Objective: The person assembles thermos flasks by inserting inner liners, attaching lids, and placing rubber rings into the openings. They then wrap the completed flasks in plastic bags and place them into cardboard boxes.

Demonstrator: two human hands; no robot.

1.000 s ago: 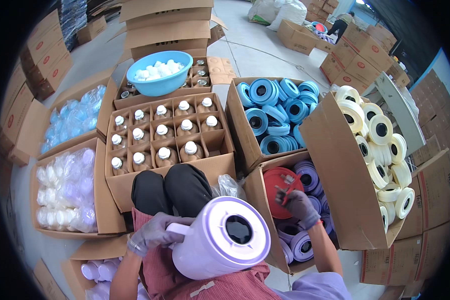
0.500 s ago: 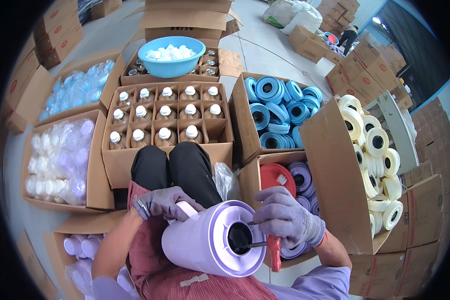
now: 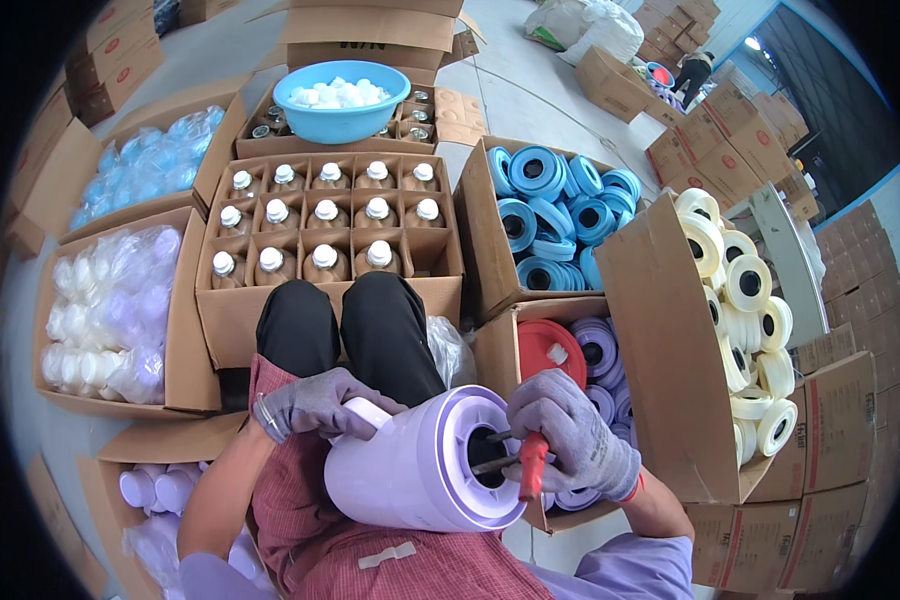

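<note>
On my lap lies a lilac plastic jug [image 3: 380, 485], tipped on its side with its round end toward the right. My gloved left hand [image 3: 330, 405] is closed around its handle [image 3: 368, 415]. At the jug's end, a black ring [image 3: 483, 455] lines the central hole. My gloved right hand [image 3: 575, 435] grips a red-handled tool [image 3: 533, 465] that looks like pliers. Its two dark metal prongs [image 3: 492, 465] reach into the hole. The fingers partly hide the tool, so its full shape cannot be made out.
Before my knees stands a divided carton [image 3: 330, 310] of white-capped bottles. To the right are boxes of blue rings [image 3: 535, 175], lilac rings [image 3: 595, 350] with a red lid [image 3: 550, 355], and cream rings [image 3: 750, 285]. Bagged lids [image 3: 110, 310] fill cartons at left; a blue basin [image 3: 340, 115] sits behind.
My right hand has turned, and the red handle has swung up and left. The prongs sit at a different angle in the hole. The jug's end has shifted slightly up and left.
</note>
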